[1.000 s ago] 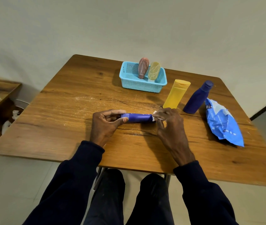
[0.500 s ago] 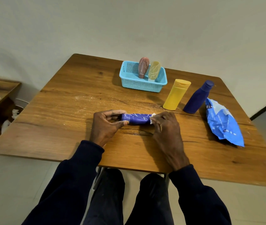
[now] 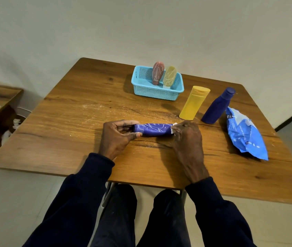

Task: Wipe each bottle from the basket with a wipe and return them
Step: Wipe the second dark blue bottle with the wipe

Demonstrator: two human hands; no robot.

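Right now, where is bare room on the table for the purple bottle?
Bare wood lies left of the blue basket and the left hand. Crowded at right: yellow bottle, dark blue bottle and wipes pack.

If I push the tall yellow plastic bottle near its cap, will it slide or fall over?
Probably it tips: the tall yellow plastic bottle stands upright, tall for its base. Falling, it could hit the dark blue plastic bottle close beside it. Its smooth surface may be slippery.

In the basket [image 3: 156,94] at the desk's [image 3: 81,132] rear, a first bottle [image 3: 158,73] is stood left of a second bottle [image 3: 169,75]; a flip-top bottle [image 3: 194,103], a round-capped bottle [image 3: 218,106] and, seemingly, a wipes pack [image 3: 245,134] are ranged rightward.
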